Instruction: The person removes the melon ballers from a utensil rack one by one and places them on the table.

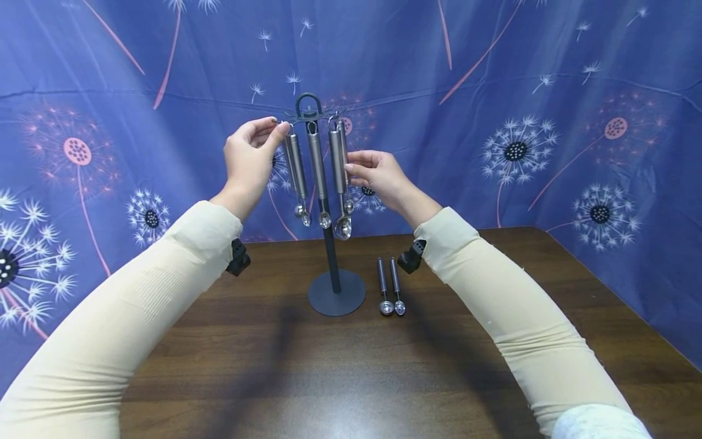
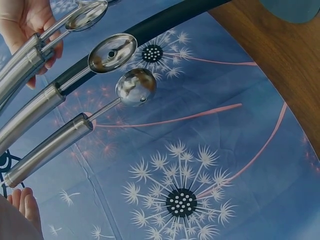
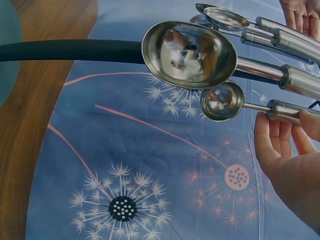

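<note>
A dark metal stand (image 1: 331, 250) holds several steel melon ballers by loops at its top. At its left side my left hand (image 1: 248, 158) pinches the loop end of a melon baller (image 2: 52, 150), whose handle hangs down below the fingertips. On the right, my right hand (image 1: 384, 177) holds the handle of a small melon baller (image 3: 285, 111) between thumb and fingers. Beside that one hangs a larger scoop (image 3: 187, 57). Another melon baller (image 1: 315, 158) hangs at the front, between the hands. The left fingertips partly hide the loop and hook there.
Two more melon ballers (image 1: 382, 280) lie side by side on the brown wooden table (image 1: 340, 372), right of the stand's round base (image 1: 351, 299). A blue dandelion-print cloth (image 1: 406, 55) hangs close behind the stand.
</note>
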Motion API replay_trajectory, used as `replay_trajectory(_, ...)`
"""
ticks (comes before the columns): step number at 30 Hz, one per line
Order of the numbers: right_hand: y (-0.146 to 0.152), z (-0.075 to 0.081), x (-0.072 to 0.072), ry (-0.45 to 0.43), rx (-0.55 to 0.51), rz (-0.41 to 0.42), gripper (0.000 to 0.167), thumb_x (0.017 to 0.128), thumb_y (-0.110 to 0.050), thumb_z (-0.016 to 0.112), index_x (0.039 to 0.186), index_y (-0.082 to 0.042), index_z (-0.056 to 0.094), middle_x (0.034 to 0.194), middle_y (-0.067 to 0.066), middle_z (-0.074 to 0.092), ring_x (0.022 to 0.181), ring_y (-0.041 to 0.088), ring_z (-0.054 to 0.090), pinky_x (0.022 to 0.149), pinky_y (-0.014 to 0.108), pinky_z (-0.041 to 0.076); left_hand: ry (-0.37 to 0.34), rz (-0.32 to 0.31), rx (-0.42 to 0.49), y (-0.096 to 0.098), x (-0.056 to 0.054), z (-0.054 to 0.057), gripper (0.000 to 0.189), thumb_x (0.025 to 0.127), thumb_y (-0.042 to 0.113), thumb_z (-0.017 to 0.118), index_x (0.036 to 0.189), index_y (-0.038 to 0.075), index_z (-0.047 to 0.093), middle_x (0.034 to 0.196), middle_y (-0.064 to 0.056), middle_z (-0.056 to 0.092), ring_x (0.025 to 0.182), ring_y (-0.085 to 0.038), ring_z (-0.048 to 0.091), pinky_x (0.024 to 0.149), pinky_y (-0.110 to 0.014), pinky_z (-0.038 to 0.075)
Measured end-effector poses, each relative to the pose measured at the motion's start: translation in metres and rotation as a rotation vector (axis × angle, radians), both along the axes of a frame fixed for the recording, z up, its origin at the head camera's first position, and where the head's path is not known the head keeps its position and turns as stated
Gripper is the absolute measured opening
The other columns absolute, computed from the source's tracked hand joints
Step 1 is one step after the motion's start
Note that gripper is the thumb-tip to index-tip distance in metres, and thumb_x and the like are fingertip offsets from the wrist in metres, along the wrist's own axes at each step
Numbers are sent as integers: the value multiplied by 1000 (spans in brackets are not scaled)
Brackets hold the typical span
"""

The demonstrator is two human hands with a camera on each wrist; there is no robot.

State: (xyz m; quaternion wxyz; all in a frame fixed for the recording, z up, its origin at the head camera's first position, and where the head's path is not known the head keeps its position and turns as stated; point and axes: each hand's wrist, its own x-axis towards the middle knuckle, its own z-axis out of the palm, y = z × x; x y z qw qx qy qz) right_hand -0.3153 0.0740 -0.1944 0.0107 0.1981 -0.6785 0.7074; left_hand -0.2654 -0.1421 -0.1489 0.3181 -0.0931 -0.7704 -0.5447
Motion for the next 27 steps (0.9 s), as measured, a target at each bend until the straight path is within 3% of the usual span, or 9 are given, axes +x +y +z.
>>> replay_trajectory(4,2,1,2,28,-10,-10,32,95,-1,59,126,7,57,97,1,66,83,9,65,86,28,56,6,2,2,1,-1,-1,50,88,41,70,125,8,62,121,-6,67,108,-11,63,96,-24,48)
replay_trajectory(10,8,5,4,47,-13,-22,35,95,-1,59,128,9,54,96,1,64,81,8,64,90,30,54,-3,-6,15,3,0,1,50,87,40,71,125,8,62,121,-6,67,108,-10,63,96,-23,48)
replay_trajectory(15,11,7,5,38,-66,-19,32,94,1,59,124,11,54,89,2,63,77,12,64,82,24,56,-1,0,17,4,0,2,49,87,39,72,125,8,63,121,-7,67,107,-10,64,96,-23,49)
replay_trajectory(27,26,-6,0,21,-62,-89,30,93,-2,61,121,9,55,88,0,61,79,9,62,79,22,56,7,13,15,1,1,1,49,86,40,73,123,10,63,120,-5,68,107,-9,64,95,-23,49)
